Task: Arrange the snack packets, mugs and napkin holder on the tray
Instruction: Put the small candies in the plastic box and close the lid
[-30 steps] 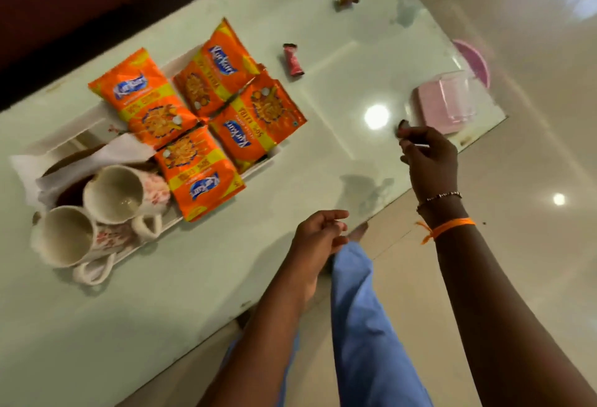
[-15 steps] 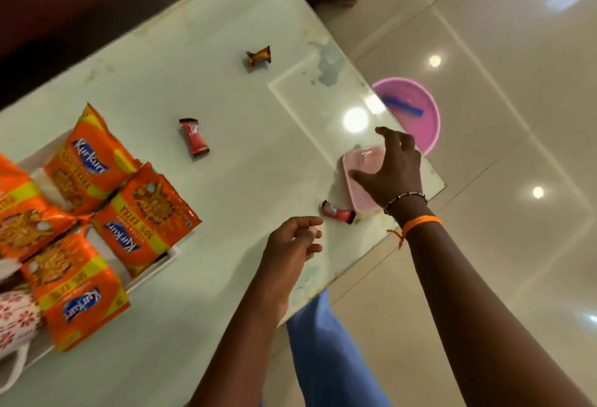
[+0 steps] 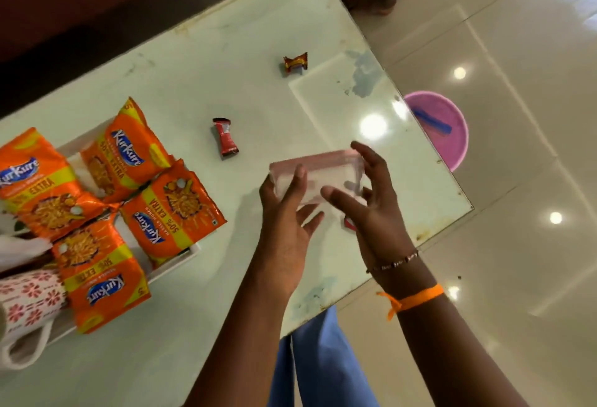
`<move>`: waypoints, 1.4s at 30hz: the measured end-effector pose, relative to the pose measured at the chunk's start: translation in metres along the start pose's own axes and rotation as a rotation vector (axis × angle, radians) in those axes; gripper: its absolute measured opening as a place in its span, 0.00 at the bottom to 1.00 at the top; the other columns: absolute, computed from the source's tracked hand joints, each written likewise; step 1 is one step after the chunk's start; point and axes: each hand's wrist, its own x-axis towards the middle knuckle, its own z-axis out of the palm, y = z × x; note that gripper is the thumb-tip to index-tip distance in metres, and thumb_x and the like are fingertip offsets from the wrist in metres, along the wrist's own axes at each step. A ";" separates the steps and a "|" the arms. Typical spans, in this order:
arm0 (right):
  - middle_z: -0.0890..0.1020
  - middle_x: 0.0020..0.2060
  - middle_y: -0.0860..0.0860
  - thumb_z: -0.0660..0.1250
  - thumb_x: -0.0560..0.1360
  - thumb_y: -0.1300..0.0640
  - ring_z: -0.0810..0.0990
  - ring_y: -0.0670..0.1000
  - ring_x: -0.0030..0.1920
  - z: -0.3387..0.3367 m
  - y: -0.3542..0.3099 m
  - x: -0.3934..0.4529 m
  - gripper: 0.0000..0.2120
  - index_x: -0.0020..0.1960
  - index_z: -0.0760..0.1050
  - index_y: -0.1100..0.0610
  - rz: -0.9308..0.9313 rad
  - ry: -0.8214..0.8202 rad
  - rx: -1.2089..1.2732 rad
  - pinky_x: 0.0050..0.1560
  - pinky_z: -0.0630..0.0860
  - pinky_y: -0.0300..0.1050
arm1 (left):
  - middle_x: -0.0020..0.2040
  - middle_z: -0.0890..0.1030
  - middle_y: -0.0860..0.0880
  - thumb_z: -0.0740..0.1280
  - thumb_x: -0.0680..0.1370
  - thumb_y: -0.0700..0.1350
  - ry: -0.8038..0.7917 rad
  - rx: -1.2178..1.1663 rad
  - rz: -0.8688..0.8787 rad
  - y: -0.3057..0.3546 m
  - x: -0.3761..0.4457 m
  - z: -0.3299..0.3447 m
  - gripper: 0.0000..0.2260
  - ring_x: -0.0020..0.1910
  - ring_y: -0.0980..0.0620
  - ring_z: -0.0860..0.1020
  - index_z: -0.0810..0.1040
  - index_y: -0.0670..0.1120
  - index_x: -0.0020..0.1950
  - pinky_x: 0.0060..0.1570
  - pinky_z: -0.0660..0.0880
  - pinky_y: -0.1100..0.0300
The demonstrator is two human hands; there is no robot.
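Note:
A small pink plastic box [image 3: 319, 171] is held above the table between my left hand [image 3: 286, 216] and my right hand [image 3: 374, 200], each gripping one end. At the left, a white tray [image 3: 181, 258] carries several orange snack packets [image 3: 174, 209]. A floral mug [image 3: 29, 300] lies on its side at the tray's near left end. A white napkin [image 3: 19, 250] shows at the left edge; whatever holds it is cut off by the frame.
Loose sweets lie on the pale green table [image 3: 200, 61]: a red wrapper [image 3: 226, 137], a brown-gold one [image 3: 295, 62], and a red one [image 3: 349, 222] partly hidden under my right hand. A pink bowl [image 3: 449, 129] sits on the floor beyond the table corner.
My right hand has lifted the pink box from the table's corner and carried it leftward. My left hand has risen to take its other end. The camera view has shifted right.

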 end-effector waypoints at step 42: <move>0.81 0.40 0.57 0.59 0.77 0.61 0.73 0.50 0.41 0.044 0.059 -0.004 0.11 0.49 0.80 0.63 -0.062 0.299 -0.537 0.34 0.62 0.39 | 0.69 0.65 0.53 0.78 0.62 0.38 0.109 0.652 0.482 0.014 -0.055 -0.099 0.40 0.60 0.68 0.68 0.63 0.62 0.66 0.46 0.70 0.79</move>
